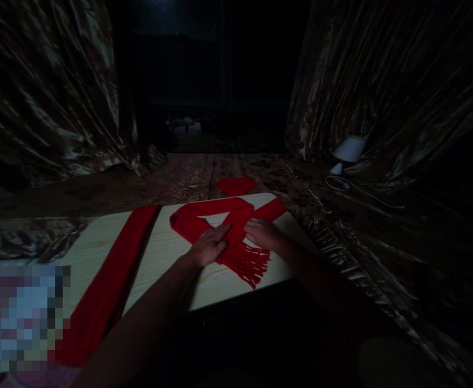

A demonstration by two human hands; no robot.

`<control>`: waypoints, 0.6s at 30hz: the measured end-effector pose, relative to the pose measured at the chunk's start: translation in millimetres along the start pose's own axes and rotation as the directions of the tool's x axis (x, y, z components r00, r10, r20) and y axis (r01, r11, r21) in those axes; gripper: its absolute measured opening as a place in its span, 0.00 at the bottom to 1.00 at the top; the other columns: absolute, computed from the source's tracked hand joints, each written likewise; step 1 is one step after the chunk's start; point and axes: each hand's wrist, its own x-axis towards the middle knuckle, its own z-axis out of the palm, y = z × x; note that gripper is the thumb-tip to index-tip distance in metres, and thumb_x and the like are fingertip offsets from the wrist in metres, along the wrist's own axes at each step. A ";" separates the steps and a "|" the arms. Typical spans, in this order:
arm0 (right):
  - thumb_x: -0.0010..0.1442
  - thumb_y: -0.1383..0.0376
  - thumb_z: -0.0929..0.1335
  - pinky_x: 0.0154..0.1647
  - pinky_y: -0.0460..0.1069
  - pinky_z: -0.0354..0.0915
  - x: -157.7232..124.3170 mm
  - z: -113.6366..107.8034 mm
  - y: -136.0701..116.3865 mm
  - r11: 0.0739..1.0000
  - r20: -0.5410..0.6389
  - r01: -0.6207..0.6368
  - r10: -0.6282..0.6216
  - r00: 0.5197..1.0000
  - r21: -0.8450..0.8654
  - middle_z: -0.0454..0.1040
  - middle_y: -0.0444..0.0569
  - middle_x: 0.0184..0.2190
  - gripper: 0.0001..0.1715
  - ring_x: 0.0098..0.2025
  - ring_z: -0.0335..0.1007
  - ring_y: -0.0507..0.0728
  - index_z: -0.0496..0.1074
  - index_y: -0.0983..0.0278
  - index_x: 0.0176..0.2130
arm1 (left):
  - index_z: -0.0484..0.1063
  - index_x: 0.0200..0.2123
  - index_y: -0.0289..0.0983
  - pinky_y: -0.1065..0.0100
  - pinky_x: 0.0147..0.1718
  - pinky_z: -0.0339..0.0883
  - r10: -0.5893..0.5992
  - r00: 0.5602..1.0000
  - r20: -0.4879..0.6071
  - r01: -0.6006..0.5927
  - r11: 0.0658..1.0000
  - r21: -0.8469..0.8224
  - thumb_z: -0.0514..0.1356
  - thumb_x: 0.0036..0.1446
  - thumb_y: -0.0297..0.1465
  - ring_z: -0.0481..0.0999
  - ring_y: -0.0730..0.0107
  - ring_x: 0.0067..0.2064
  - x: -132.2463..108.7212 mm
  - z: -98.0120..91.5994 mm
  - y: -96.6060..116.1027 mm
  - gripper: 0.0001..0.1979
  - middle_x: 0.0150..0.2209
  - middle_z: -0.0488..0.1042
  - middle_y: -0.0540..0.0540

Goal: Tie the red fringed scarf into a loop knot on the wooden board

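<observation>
A long red scarf (188, 221) with a fringed end (249, 265) lies looped and crossed on a light wooden board (161, 253). My left hand (211, 245) rests flat on the scarf where the bands cross, fingers stretched out. My right hand (263, 233) lies on the scarf just right of it, fingers curled down onto the cloth. The scarf's other length runs down the board's left side (107, 285) and over its near edge.
A small red piece (236, 186) lies beyond the board on a patterned cloth surface. Shiny patterned curtains hang left and right. A small white lamp (348, 151) with a cord stands at the right. The room is very dark.
</observation>
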 end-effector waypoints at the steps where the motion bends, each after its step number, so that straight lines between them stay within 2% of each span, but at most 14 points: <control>1: 0.63 0.69 0.66 0.48 0.51 0.61 -2.3 -3.2 -2.5 1.000 -0.015 0.005 -0.005 1.000 -0.015 0.75 0.52 0.38 0.06 0.44 0.67 0.59 0.74 0.65 0.38 | 0.49 0.72 0.38 0.58 0.69 0.45 0.001 1.000 -0.005 -0.001 1.000 -0.002 0.44 0.67 0.42 0.52 0.62 0.72 0.1 -0.1 -0.2 0.33 0.71 0.53 0.45; 4: 0.63 0.68 0.65 0.48 0.51 0.60 -12.5 -8.4 -12.1 1.000 -0.062 0.006 -0.008 0.998 -0.028 0.74 0.52 0.39 0.06 0.46 0.65 0.59 0.73 0.64 0.38 | 0.51 0.72 0.39 0.59 0.69 0.46 0.012 1.000 -0.022 -0.013 1.000 -0.009 0.43 0.68 0.40 0.52 0.63 0.72 -0.2 -0.1 -0.5 0.32 0.71 0.54 0.47; 6: 0.64 0.68 0.65 0.49 0.52 0.60 -18.2 -7.5 -16.9 0.999 -0.034 -0.013 0.012 0.999 -0.034 0.74 0.53 0.40 0.06 0.46 0.65 0.60 0.73 0.64 0.39 | 0.52 0.72 0.40 0.59 0.69 0.46 0.029 0.999 -0.030 -0.030 1.000 -0.009 0.43 0.68 0.40 0.53 0.64 0.71 -0.6 -0.2 -0.4 0.31 0.71 0.55 0.47; 10: 0.63 0.71 0.64 0.48 0.52 0.60 -23.3 -2.8 -18.0 0.983 0.035 -0.174 0.176 0.984 -0.053 0.75 0.55 0.43 0.10 0.47 0.67 0.61 0.74 0.65 0.42 | 0.54 0.71 0.40 0.56 0.69 0.47 0.039 0.999 -0.021 -0.038 0.999 0.013 0.41 0.69 0.42 0.53 0.62 0.71 0.7 0.2 -0.1 0.30 0.70 0.56 0.47; 13: 0.61 0.70 0.67 0.49 0.51 0.61 -24.6 -4.1 -19.8 0.964 -0.019 -0.267 0.267 0.964 -0.012 0.74 0.55 0.46 0.12 0.49 0.67 0.60 0.73 0.64 0.45 | 0.56 0.70 0.39 0.55 0.69 0.48 0.059 0.998 -0.024 -0.059 0.998 0.020 0.39 0.70 0.42 0.53 0.62 0.71 3.0 1.7 -1.9 0.31 0.70 0.56 0.46; 15: 0.60 0.68 0.68 0.46 0.50 0.61 -24.5 -5.6 -26.3 0.949 -0.043 -0.311 0.313 0.949 0.048 0.75 0.52 0.43 0.10 0.46 0.69 0.59 0.73 0.63 0.43 | 0.56 0.70 0.38 0.55 0.69 0.48 0.079 0.996 -0.043 -0.078 0.997 0.012 0.39 0.70 0.42 0.53 0.63 0.71 3.8 3.0 -4.4 0.31 0.70 0.57 0.45; 18: 0.61 0.63 0.69 0.40 0.49 0.62 -22.0 -5.2 -45.0 0.919 0.005 -0.373 0.376 0.927 0.125 0.77 0.49 0.37 0.05 0.39 0.72 0.57 0.74 0.62 0.37 | 0.55 0.70 0.40 0.56 0.69 0.49 0.145 0.982 -0.122 -0.153 0.987 -0.054 0.41 0.69 0.41 0.54 0.65 0.71 1.7 4.8 -8.1 0.30 0.69 0.58 0.47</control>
